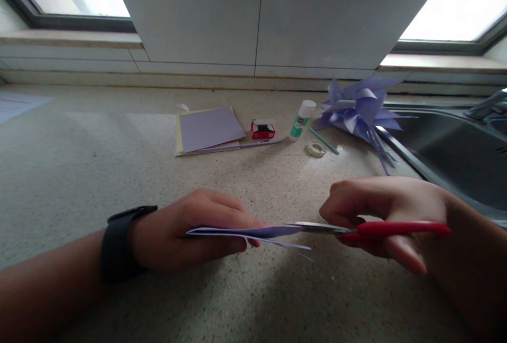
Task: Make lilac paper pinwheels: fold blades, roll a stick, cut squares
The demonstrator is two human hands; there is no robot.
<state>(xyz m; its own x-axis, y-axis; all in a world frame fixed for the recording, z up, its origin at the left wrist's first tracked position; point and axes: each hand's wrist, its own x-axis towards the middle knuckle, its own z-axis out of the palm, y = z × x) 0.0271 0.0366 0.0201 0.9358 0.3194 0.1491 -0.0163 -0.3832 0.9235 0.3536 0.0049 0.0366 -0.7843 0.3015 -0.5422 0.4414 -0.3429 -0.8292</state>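
My left hand (190, 234), with a black watch on its wrist, pinches a folded piece of lilac paper (253, 232) held flat above the speckled counter (79, 163). My right hand (388, 216) grips red-handled scissors (380, 229) whose blades meet the paper's right end. Thin cut strips hang from the paper just below the blades.
Farther back lie a stack of lilac and yellow sheets (208, 130), a small red box (262, 129), a glue stick (301, 119), a tape roll (316, 148), a green pencil (324, 141) and a lilac paper ornament (358, 109). A steel sink (451, 155) sits at the right.
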